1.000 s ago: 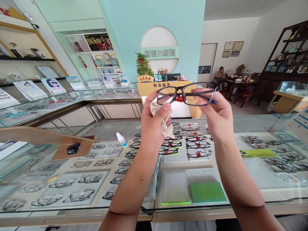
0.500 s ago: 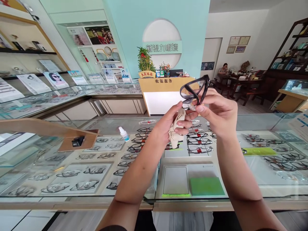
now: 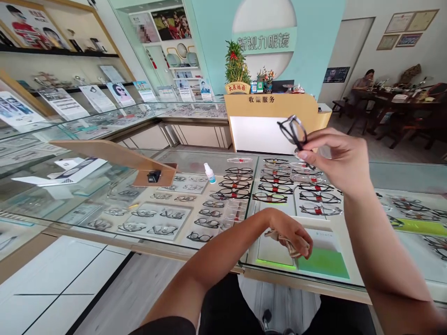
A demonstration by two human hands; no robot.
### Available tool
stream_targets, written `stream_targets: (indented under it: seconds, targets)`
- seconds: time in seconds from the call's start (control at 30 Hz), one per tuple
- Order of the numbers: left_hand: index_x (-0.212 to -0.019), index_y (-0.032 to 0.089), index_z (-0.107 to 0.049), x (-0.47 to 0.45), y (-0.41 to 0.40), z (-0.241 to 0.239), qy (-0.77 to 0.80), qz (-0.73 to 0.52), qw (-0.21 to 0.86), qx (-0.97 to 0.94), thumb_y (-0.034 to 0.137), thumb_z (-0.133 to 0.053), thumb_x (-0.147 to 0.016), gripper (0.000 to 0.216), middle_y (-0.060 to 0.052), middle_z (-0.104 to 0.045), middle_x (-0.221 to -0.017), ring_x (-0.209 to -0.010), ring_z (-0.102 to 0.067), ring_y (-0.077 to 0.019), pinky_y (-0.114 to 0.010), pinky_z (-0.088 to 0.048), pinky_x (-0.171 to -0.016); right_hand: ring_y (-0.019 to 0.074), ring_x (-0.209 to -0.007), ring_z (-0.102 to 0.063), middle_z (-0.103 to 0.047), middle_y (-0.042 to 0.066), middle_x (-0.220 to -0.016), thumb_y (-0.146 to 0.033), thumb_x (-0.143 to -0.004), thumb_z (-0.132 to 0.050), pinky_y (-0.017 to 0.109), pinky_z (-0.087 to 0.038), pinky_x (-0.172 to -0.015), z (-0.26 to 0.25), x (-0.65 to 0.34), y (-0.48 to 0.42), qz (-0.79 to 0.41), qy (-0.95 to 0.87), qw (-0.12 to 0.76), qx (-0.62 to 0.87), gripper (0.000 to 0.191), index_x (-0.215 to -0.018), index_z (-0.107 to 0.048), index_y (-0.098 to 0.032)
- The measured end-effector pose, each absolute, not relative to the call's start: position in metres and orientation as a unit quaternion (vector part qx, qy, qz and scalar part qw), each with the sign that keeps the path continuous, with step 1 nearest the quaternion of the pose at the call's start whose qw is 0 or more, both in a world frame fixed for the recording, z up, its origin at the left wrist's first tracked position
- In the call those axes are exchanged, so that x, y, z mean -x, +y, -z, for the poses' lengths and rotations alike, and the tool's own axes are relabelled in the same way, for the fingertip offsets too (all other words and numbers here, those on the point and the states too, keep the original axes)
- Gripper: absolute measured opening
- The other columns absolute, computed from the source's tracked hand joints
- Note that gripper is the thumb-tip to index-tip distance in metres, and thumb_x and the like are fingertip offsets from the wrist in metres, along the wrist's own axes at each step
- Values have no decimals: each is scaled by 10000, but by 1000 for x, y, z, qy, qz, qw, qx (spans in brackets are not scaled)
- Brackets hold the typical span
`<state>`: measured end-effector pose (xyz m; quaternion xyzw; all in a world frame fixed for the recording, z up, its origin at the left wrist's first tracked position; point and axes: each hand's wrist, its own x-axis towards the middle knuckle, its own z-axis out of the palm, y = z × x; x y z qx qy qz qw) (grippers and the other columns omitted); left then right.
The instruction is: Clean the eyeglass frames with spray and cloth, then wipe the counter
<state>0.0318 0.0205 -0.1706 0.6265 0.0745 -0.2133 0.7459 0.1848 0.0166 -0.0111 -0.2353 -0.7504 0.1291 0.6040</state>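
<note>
My right hand (image 3: 333, 158) is raised above the glass counter (image 3: 139, 218) and pinches a pair of dark-framed glasses (image 3: 293, 131), seen nearly edge-on. My left hand (image 3: 288, 235) is low, resting on the counter's near edge, fingers closed round a crumpled beige cleaning cloth (image 3: 284, 242). Under the glass lie rows of spectacle frames (image 3: 275, 186). A grey pad (image 3: 274, 249) and a green pad (image 3: 323, 263) lie under the glass beside my left hand.
A small white spray bottle (image 3: 210, 173) stands on the counter. A wooden stand (image 3: 118, 158) with a black clip rests at left. A yellow cashier desk (image 3: 275, 116) with plants is behind. A person (image 3: 363, 83) sits at a dark table at far right.
My left hand dropped with the cloth from the glasses down to the counter edge. My right hand kept the glasses up and turned them edge-on. The view swung left and down.
</note>
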Motion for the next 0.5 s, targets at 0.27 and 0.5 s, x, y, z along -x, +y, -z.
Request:
stream_targets:
  seconds: [0.27,0.5]
  targets:
    - [-839,241,-770,-41,30,203,16,265,779,-568,470,-1012,-674,372,14,-617,-688,-521,-471,-111,-237,-357,-456,233,-892,-697,-764,26,-933,-309,-874,-845,394,-512,-860,83,-107,90,-158,-847,403,309,134,-839,-742,-230]
    - [-715,238,-711,-40,25,211,-16,228,743,-629,572,-979,-642,435,-5,-546,-652,-514,-510,-153,-257,-380,-410,294,-1156,-689,-784,109,-1203,-248,-914,-777,364,-511,-980,122,-23,199,-81,-897,141,412,131,-1021,-816,-183]
